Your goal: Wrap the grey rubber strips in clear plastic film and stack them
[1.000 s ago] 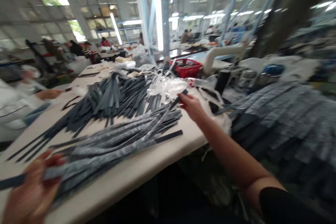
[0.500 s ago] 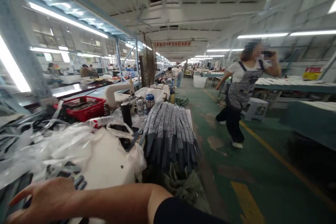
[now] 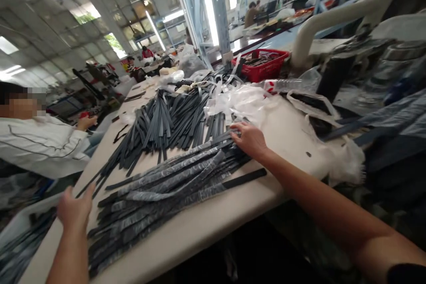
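Observation:
Long dark grey strips, many sleeved in clear plastic, lie in a pile along the near side of the cream table. My right hand is at the right end of the uppermost strip, with thumb and fingers closed on it. Beyond the left ends of the pile, my left hand hovers near the table's left edge, its thumb and fingers apart and nothing in it; it is slightly blurred. Behind the pile, bare dark strips are heaped in a fan.
Crumpled clear plastic lies behind my right hand, with a red basket farther back. A pale sewing machine stands at right. A person in white sits at left. More strips fill a bin below left.
The view has swung left from the aisle to the table. My left hand has come into view. My right hand, reaching with open fingers before, is now on a strip's end.

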A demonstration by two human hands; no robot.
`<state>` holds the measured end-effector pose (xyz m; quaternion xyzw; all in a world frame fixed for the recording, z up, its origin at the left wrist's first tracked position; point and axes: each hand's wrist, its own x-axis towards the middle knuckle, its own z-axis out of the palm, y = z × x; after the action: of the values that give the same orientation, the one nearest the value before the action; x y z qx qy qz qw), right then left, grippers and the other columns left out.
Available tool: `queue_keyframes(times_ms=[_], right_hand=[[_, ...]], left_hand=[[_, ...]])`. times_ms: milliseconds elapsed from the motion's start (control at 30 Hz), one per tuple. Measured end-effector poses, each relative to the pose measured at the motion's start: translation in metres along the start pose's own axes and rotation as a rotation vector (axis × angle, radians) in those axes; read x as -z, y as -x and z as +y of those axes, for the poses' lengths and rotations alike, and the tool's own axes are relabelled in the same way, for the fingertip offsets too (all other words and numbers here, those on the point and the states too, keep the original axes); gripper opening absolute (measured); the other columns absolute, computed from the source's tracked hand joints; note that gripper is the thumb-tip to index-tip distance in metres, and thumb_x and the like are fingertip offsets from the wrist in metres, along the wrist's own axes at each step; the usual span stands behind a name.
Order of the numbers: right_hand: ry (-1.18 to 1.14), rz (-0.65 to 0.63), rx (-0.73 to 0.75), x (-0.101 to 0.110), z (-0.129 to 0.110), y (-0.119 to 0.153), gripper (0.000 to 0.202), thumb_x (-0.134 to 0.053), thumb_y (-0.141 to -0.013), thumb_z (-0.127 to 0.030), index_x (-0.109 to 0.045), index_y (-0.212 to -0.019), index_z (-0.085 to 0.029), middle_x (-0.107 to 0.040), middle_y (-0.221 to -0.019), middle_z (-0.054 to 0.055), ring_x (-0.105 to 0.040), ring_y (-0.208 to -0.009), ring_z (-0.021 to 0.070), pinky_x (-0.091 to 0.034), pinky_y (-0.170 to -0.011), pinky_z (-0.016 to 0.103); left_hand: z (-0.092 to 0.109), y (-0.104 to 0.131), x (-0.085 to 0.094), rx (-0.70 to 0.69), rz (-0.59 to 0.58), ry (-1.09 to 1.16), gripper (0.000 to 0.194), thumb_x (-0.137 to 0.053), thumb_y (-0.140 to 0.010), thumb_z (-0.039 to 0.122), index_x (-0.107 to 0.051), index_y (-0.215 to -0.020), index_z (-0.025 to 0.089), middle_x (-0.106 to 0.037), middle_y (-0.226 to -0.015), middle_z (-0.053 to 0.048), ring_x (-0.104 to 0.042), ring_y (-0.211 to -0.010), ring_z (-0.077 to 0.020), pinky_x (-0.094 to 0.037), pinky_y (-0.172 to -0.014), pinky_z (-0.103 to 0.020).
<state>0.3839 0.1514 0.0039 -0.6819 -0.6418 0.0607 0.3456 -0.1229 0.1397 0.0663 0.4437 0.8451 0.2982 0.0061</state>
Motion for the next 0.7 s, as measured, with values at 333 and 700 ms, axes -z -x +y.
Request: queue_keyframes(times_ms=[333,700], right_hand=[[0.070,-0.111,0.468,-0.018,0.014,0.007,0.023,-0.057,-0.095,-0.032,-0.070,-0.113,-0.023,-0.069,-0.124,0.009,-0.056,-0.123,0.0294,-0.021,-0.112,0.052],[0.131,-0.214,0.504,-0.012,0.007,0.012,0.028,-0.062,-0.093,-0.040,-0.074,-0.080,-0.018,-0.075,-0.085,0.006,-0.068,-0.085,0.0232,-0.027,-0.110,0.045]], left_hand=[[0.183,0.055,-0.134,-0.789,-0.299,-0.201,0.028,-0.055,-0.088,0.042,-0.074,-0.094,0.023,-0.066,-0.128,-0.006,-0.052,-0.126,-0.0257,-0.035,-0.110,-0.036],[0.260,0.087,-0.205,-0.725,-0.568,-0.441,0.034,-0.068,-0.074,0.042,-0.074,-0.092,0.015,-0.074,-0.103,-0.018,-0.068,-0.100,-0.0306,-0.049,-0.077,-0.031]])
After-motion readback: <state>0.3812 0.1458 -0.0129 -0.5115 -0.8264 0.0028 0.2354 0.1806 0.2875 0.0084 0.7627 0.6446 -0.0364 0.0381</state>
